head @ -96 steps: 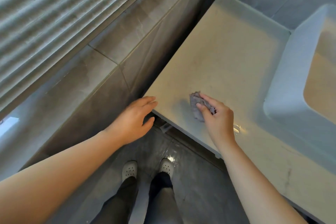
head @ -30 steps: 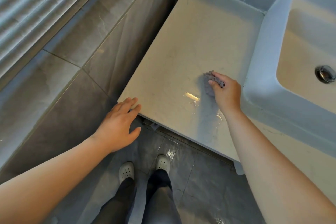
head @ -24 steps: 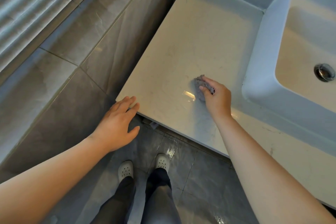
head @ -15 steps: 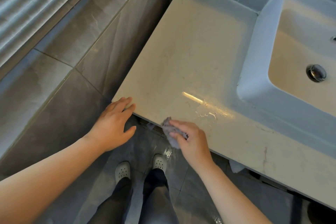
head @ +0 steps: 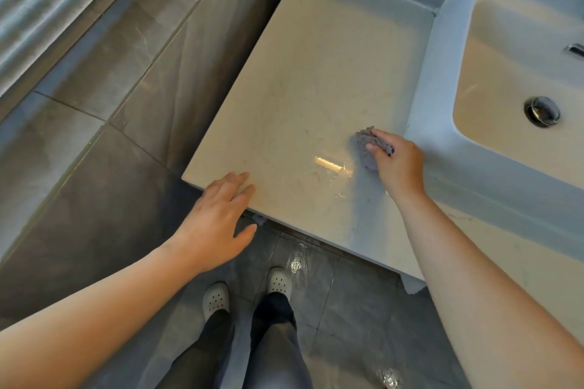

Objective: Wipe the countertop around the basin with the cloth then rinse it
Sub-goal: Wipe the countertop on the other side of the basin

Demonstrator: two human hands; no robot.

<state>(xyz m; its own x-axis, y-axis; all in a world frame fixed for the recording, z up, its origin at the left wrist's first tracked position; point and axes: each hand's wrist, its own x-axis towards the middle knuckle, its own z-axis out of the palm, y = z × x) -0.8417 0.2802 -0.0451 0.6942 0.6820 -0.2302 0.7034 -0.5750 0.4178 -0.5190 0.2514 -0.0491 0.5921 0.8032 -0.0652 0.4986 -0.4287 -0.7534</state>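
Note:
The beige stone countertop (head: 316,72) stretches left of a white rectangular basin (head: 442,82). My right hand (head: 398,164) presses a small crumpled grey cloth (head: 365,151) flat on the counter, close to the basin's left wall. A wet, shiny streak lies just left of the cloth and below it. My left hand (head: 218,221) is spread open, its fingertips resting on the counter's front left corner and holding nothing.
A metal drain plug (head: 542,111) sits in the basin bottom, and a tap tip (head: 575,50) shows at the right edge. Grey tiled wall (head: 126,72) borders the counter on the left. Below are a wet tiled floor and my feet in white shoes (head: 246,290).
My right hand has swept the cloth from the counter's front edge back up and to the right, next to the basin. My left hand stays at the corner.

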